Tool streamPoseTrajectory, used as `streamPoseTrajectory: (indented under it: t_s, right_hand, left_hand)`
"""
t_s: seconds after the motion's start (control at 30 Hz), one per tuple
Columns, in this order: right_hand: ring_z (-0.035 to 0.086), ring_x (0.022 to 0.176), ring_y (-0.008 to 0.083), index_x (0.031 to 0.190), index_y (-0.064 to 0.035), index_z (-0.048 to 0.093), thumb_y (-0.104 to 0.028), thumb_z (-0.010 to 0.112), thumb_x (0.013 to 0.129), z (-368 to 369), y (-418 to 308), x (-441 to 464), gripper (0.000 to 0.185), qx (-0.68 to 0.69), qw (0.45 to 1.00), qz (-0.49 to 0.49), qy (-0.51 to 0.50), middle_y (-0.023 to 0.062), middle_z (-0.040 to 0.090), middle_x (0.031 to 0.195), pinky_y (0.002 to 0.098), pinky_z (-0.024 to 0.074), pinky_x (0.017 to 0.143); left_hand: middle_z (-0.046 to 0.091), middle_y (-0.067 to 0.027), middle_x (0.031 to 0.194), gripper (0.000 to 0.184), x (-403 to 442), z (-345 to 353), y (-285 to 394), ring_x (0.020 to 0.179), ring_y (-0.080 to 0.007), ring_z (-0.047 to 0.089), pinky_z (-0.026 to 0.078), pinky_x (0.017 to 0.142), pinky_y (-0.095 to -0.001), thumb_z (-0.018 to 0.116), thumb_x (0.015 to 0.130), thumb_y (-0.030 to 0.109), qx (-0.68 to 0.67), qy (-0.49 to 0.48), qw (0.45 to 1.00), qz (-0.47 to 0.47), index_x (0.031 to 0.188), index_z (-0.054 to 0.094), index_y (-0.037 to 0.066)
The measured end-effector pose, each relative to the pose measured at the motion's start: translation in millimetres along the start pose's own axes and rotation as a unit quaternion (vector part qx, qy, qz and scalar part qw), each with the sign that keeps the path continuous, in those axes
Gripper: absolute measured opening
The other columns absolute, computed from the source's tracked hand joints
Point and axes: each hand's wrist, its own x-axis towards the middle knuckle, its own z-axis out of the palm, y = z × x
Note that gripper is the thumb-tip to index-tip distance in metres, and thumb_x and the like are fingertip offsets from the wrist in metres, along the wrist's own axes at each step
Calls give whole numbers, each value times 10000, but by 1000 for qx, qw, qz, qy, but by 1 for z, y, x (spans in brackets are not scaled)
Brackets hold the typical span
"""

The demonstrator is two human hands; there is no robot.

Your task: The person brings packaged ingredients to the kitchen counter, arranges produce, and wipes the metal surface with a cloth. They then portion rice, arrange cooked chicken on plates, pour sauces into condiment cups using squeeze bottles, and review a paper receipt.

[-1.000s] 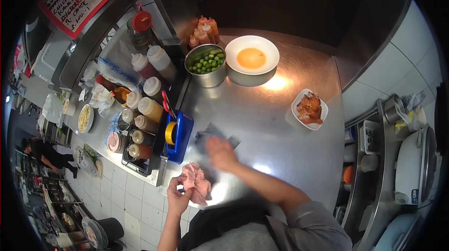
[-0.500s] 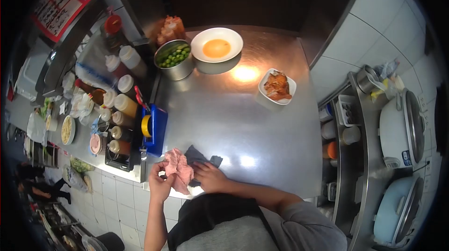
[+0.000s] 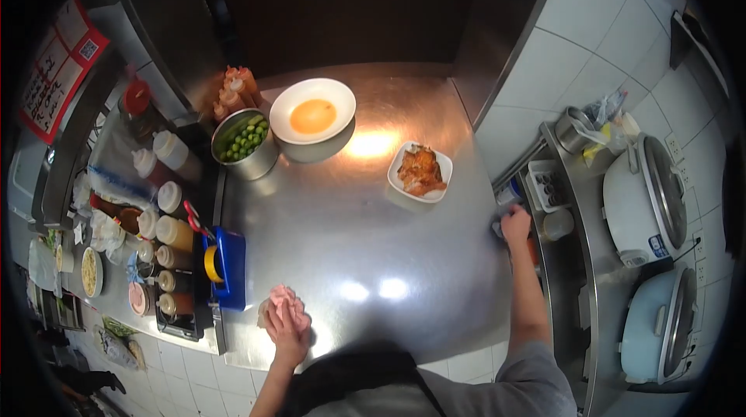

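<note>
"Where can a hand cross?"
"Over the middle of the steel counter (image 3: 334,238), between the blue box (image 3: 235,261) and the white bowl (image 3: 393,172)."
"Near edge?"
"The left hand (image 3: 287,328) on the pink cloth (image 3: 281,298) takes up the left corner; bare steel runs rightward from it."
"Far side?"
"Blocked at left by the metal pot (image 3: 256,164) and white plate (image 3: 342,102), close together."
"Right edge?"
"The right hand (image 3: 515,224) is there, beside the shelf rack (image 3: 575,261)."

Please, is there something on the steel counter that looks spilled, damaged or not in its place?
Nothing stands out. The orange contents lie within the white plate, the metal pot stands upright, and the browned food sits in its dish. A crumpled pink cloth is under the left hand.
</note>
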Motion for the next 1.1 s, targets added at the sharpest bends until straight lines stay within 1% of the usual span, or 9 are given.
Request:
streamPoseTrajectory:
  t_s: [0.2,0.33,0.47,0.53,0.63,0.8,0.9,0.97,1.1]
  right_hand:
    - [609,894,402,983,41,624,-101,527,724,-15,-125,133,311,64,970,-212,100,255,633,904,428,479,798]
    - [536,1085,386,1245,-39,489,-160,571,749,37,-174,228,517,71,951,-288,86,229,554,1183,426,433,919]
    - [428,1228,342,1371,-156,369,-358,652,801,61,-253,179,668,81,951,-295,37,162,396,1375,409,365,1009]
    - [376,1281,299,1376,-88,354,-248,620,853,56,-278,115,608,202,910,-361,-11,153,393,1381,387,316,1045]
    - [338,1308,229,1378,-30,341,-128,551,895,79,-268,13,535,491,784,-312,-218,124,370,1408,351,251,1079]
    - [457,1166,186,1294,2,438,-26,623,809,50,-237,-151,520,371,745,-214,-512,76,505,1242,328,323,1013]
    - [479,1125,182,1233,-17,485,-33,616,802,54,-204,-170,451,305,759,-210,-536,68,530,1191,330,361,978]
    - [498,1072,161,1201,-33,504,-59,597,814,57,-185,-161,399,303,786,-220,-492,54,542,1150,316,398,913]
    - [513,1004,124,1146,-63,530,-115,564,836,39,-206,-166,317,296,841,-136,-432,38,556,1101,278,431,790]
  left_hand:
    - [260,-296,1352,659,3,-1,10,1230,-504,259,259,1000,-573,590,749,130,-11,31,999,-32,1355,343,49]
    - [354,-245,1286,651,15,-13,16,1143,-430,363,309,938,-526,596,702,35,-57,48,992,-106,1314,382,91]
    - [440,-184,1191,658,58,-17,16,1136,-386,397,358,872,-514,619,681,37,-51,139,987,-71,1292,386,115]
    - [422,-161,1236,683,71,-23,12,1150,-367,396,367,871,-523,634,675,60,-66,148,979,-120,1299,372,151]
    - [316,-171,1349,714,69,-25,2,1219,-398,330,329,925,-559,652,713,158,16,-8,982,-186,1343,318,191]
    - [294,-170,1406,743,49,-82,18,1302,-391,273,291,1025,-523,649,820,317,-76,-136,974,-168,1421,244,151]
    - [423,-169,1334,574,38,-149,-23,1234,-295,419,363,1010,-395,559,908,273,-513,-336,790,-12,1385,316,65]
    - [533,-157,1243,461,20,-209,-52,1131,-250,540,422,969,-337,518,937,221,-614,-286,735,-31,1336,388,29]
    - [604,-78,1127,379,4,-281,-148,983,-173,611,509,794,-307,552,906,204,-574,133,790,-168,1248,464,67]
